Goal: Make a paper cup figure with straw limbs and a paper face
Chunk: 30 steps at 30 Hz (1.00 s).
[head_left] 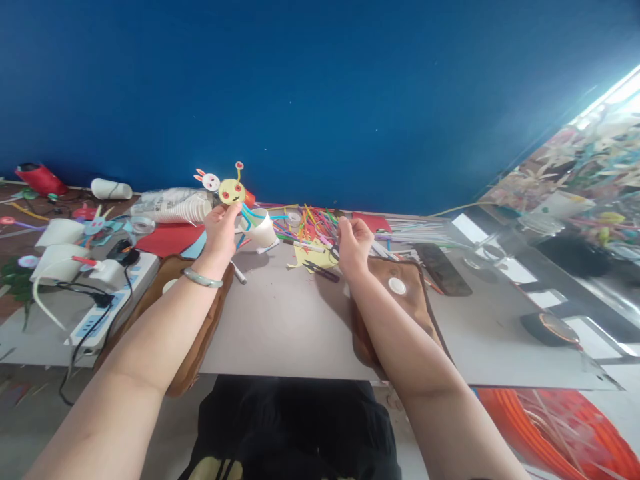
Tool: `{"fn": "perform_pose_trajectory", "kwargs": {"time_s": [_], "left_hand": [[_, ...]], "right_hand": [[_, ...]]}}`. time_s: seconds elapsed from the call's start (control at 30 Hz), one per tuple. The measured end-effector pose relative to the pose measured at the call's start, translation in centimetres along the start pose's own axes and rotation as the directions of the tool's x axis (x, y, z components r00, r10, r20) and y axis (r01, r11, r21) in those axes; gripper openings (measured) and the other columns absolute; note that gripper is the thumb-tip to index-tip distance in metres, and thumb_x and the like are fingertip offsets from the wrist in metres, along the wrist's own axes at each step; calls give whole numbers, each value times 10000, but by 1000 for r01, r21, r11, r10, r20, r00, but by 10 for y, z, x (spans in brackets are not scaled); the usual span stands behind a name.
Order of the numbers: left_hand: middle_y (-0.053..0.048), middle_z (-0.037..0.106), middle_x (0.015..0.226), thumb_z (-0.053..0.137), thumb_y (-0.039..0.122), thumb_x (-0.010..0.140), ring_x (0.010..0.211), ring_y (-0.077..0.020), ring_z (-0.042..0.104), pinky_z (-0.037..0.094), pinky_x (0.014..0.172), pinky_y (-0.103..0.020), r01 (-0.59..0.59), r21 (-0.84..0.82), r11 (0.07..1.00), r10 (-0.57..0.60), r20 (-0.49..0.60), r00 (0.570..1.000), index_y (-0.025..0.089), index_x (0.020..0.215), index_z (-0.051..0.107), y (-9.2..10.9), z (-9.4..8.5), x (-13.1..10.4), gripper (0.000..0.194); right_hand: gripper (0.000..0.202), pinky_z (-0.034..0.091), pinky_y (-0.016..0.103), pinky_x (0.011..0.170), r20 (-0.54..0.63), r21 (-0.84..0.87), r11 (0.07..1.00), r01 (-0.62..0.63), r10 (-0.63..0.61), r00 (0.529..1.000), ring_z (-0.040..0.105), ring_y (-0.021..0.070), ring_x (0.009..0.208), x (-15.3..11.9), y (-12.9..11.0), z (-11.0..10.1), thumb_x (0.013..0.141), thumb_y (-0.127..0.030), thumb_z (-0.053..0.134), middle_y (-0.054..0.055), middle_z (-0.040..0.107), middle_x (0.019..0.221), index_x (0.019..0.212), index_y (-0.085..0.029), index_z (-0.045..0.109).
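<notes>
My left hand [220, 230] holds up a yellow round paper face [231, 191] with red cheeks and a red-tipped antenna; blue paper strips hang from it. Behind it a white paper rabbit face [207, 180] sticks up. A white paper cup [263, 230] lies on its side just right of that hand. My right hand [353, 245] is closed around scissors [334, 252], whose dark handle shows at its left side, above a yellow paper sheet [313, 257]. A pile of coloured paper strips [310, 223] lies between and beyond both hands.
Brown pads [400, 300] lie under both forearms on the grey table [285, 320]. At the left are a stack of white cups [173, 207], a tape roll [143, 223], red paper [167, 239], a white power strip [113, 303] with cables. A black phone [443, 270] and black tape roll [550, 328] lie right.
</notes>
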<state>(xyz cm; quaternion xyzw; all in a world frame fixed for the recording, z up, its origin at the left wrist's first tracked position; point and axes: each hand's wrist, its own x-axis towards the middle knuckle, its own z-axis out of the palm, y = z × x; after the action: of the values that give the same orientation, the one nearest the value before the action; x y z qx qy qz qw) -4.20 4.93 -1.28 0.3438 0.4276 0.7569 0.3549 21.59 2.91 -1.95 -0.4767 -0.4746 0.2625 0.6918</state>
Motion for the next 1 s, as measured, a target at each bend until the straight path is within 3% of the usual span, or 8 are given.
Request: {"fn": "perform_pose_trajectory", "kwargs": {"time_s": [0.13,0.27,0.5,0.6,1.0], "left_hand": [[23,647,632,787,367,644,617,-106,588,470,623,-231,-15,55,998,10,94,996,180,672,653,-2,2,-7,232],[-3,694,712,805,415,655,702,-140,635,503,696,-268,-14,87,996,-9,254,967,180,738,704,-2,2,-15,269],[-34,730,807,823,435,699,763,-158,660,530,771,-302,54,143,988,-123,534,837,183,818,761,-8,-1,-24,285],[-45,746,847,825,441,707,788,-164,667,534,790,-309,69,150,986,-142,555,820,192,871,776,-10,-1,-25,302],[-39,744,846,833,468,695,785,-158,663,531,766,-291,81,191,978,-171,526,833,194,841,773,-7,-1,-26,316]], "right_hand": [[400,312,265,499,-12,-28,999,16,-16,1000,353,99,504,1,2,-1,813,-474,686,-54,440,535,591,-232,458],[400,315,263,496,-10,-64,998,24,-25,1000,360,100,502,2,4,-2,819,-486,676,-55,446,536,596,-232,461],[392,306,257,492,-11,-50,999,19,-20,1000,368,98,503,2,8,-1,815,-460,686,-57,451,540,597,-232,453],[393,313,257,491,0,-50,999,8,-8,1000,366,98,501,2,8,-2,819,-463,688,-58,447,537,599,-231,459],[402,319,262,493,0,-53,998,23,-23,1000,362,102,503,2,10,-2,822,-459,683,-55,437,538,585,-234,449]]}}
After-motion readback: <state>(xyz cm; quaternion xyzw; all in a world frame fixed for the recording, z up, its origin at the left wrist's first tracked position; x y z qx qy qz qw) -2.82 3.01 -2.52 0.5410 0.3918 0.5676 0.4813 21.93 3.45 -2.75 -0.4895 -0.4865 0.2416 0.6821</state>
